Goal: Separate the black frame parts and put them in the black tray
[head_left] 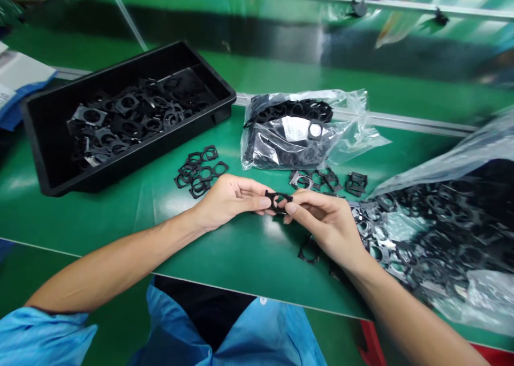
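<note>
Between my two hands, just above the green table, is a small black plastic frame (278, 195) with a round hole. My left hand (236, 197) pinches its left end between thumb and fingers. Its right end is gripped by the thumb and fingers of my right hand (321, 216). Several loose black frames (199, 174) lie in a group beyond my left hand. More black parts (317, 180) rest beyond my right hand, and one black frame (309, 251) sits on the table below it.
A black tray (132, 165) holding many black frames stands at the left. Farther back lies a clear bag (285, 141) of black parts with a white label. An open plastic bag (437, 237) of black pieces spreads at the right. A metal rail (401, 122) runs along the back.
</note>
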